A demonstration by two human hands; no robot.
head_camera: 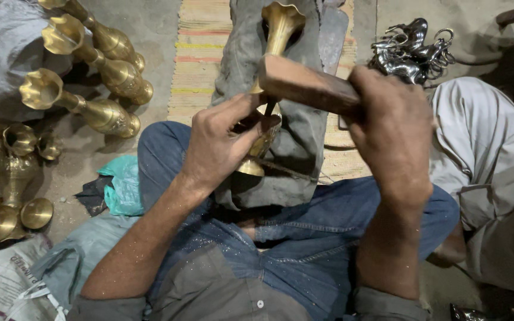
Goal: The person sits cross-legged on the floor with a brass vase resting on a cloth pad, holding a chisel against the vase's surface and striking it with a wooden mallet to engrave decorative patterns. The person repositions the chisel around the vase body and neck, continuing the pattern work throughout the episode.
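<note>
Brass vase [276, 53] lies on grey cloth [304, 137] over the lap, long axis pointing away, flared mouth far. Right hand [391, 134] clenches wooden mallet [304, 86] above it; left hand [221, 142], nearer, pinches thin chisel [267, 109] against vase.

Brass vases [99, 71] and striped mat [200, 53] lie on concrete floor [150, 24].

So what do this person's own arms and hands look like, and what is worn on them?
Both forearms are bare, with grey shirt sleeves pushed up near the elbows. The left hand and right hand wear no gloves, and no rings or watch are visible. Fine glittering dust speckles the left forearm and right forearm, along with the grey shirt.
</note>
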